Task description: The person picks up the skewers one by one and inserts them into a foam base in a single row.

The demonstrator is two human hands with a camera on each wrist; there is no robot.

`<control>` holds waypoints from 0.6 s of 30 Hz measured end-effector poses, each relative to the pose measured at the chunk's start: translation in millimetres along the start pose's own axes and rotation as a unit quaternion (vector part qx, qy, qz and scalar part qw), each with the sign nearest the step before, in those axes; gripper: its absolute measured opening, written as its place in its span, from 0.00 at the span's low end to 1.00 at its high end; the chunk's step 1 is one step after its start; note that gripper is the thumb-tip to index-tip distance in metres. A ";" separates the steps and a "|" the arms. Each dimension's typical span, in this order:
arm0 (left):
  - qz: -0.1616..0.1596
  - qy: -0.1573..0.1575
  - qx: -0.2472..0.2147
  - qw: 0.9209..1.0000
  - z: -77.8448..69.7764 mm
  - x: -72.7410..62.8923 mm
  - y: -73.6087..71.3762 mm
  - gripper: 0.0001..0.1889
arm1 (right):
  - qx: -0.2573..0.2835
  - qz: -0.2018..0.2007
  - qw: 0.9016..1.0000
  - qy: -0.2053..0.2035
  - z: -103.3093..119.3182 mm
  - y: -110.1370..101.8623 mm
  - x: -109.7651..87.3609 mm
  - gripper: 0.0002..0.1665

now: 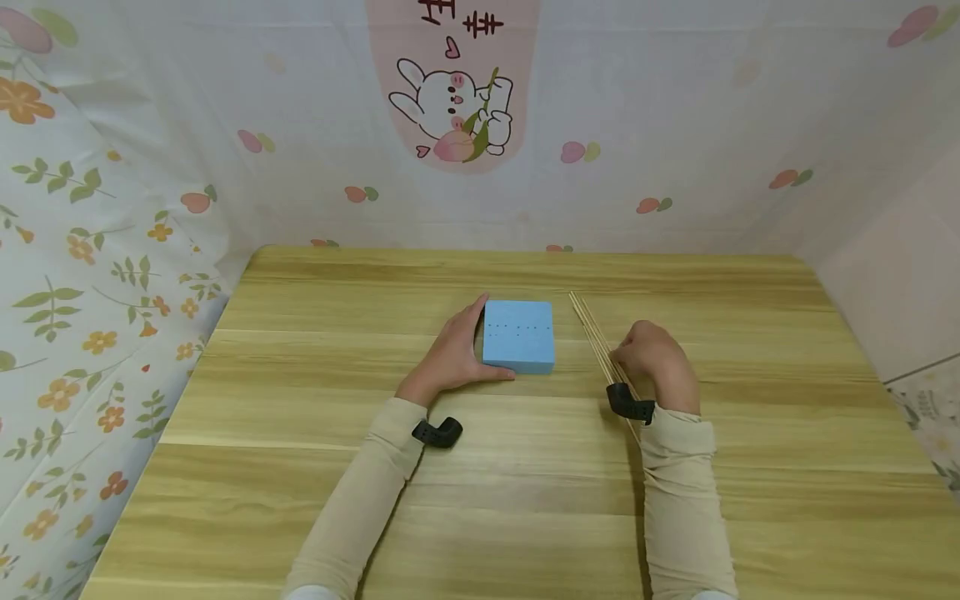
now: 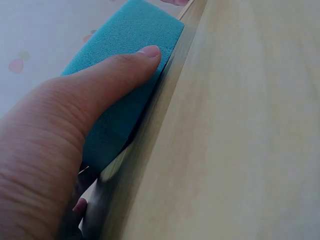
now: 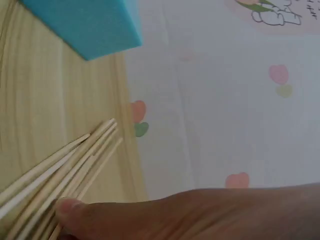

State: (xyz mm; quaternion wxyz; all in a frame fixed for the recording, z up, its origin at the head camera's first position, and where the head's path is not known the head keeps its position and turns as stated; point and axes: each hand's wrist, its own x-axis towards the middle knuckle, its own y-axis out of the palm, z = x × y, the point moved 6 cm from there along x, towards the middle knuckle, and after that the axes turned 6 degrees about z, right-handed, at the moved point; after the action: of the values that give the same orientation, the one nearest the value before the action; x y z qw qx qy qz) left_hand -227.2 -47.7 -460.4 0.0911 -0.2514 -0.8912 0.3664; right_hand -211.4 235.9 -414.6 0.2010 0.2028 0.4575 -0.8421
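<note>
A blue foam block (image 1: 517, 337) lies flat on the wooden table, with small dark holes in rows across its top. My left hand (image 1: 453, 354) holds it from the left. The thumb (image 2: 122, 72) lies along the block's near side, while the other fingers are mostly hidden behind it. To the block's right is a bundle of several thin bamboo skewers (image 1: 592, 333), fanned slightly apart. My right hand (image 1: 656, 358) has curled fingers at the bundle; the thumb tip (image 3: 70, 206) presses on the skewers, pinching at them. How many it grips is hidden.
The wooden table (image 1: 525, 500) ends at the back against a hanging white cloth (image 1: 675, 125) printed with a rabbit and fruit. Another flowered cloth (image 1: 75, 333) hangs along the left. Black curved mounts (image 1: 438, 433) are worn on both wrists, the right one overlapping the skewers in the head view.
</note>
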 end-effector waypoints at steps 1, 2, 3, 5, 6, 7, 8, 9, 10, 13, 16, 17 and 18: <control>0.000 -0.001 0.000 1.000 -0.1 0.2 0.0 0.71 | 0.001 -0.003 1.000 -0.006 1.1 -1.6 -2.0 0.31; 0.000 -0.001 0.000 1.000 -0.2 0.6 0.2 0.71 | 0.001 -0.008 1.000 -0.012 2.3 -3.9 -4.5 0.31; 0.000 -0.001 0.000 1.000 -0.2 1.2 0.4 0.71 | 0.002 -0.014 1.000 -0.018 4.0 -6.6 -7.6 0.29; -0.003 -0.002 0.000 1.000 1.4 0.2 -0.4 0.71 | 0.010 -0.029 0.999 -0.037 10.3 -12.1 -14.3 0.24; -0.004 -0.001 0.001 1.000 2.0 0.0 -0.8 0.71 | 0.014 -0.038 0.998 -0.048 13.9 -15.0 -17.6 0.21; -0.004 0.000 0.001 1.000 2.3 -0.2 -1.1 0.71 | 0.021 -0.045 0.997 -0.059 17.8 -17.5 -20.9 0.18; -0.005 -0.001 0.002 1.000 2.8 -0.2 -1.4 0.71 | 0.026 -0.055 0.995 -0.074 22.0 -20.1 -23.9 0.17; -0.005 -0.001 0.003 1.000 3.3 -0.4 -1.8 0.71 | 0.033 -0.067 0.993 -0.088 26.1 -22.4 -26.5 0.16; -0.004 -0.002 0.004 1.000 3.6 -0.5 -2.0 0.71 | 0.040 -0.080 0.990 -0.105 30.7 -24.1 -28.6 0.16; -0.003 0.000 0.005 1.000 4.1 -0.9 -2.5 0.71 | 0.061 -0.127 0.978 -0.157 46.2 -25.6 -32.2 0.14; -0.003 0.005 -0.001 1.000 3.8 -0.2 -1.4 0.71 | 0.089 -0.172 0.959 -0.207 64.5 -23.8 -32.4 0.13; -0.003 0.007 -0.004 1.000 3.7 0.2 -0.4 0.71 | 0.103 -0.187 0.951 -0.224 71.3 -22.8 -31.9 0.12; -0.002 0.009 -0.006 1.000 3.6 0.7 1.1 0.71 | 0.119 -0.202 0.942 -0.241 78.7 -21.9 -31.2 0.12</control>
State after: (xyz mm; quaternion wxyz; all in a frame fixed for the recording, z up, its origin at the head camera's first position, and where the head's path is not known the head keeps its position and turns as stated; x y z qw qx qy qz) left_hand -228.6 -48.9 -463.7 0.0985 -0.2531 -0.8930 0.3588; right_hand -209.2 184.6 -343.9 0.1055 -0.0803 0.3232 -0.9370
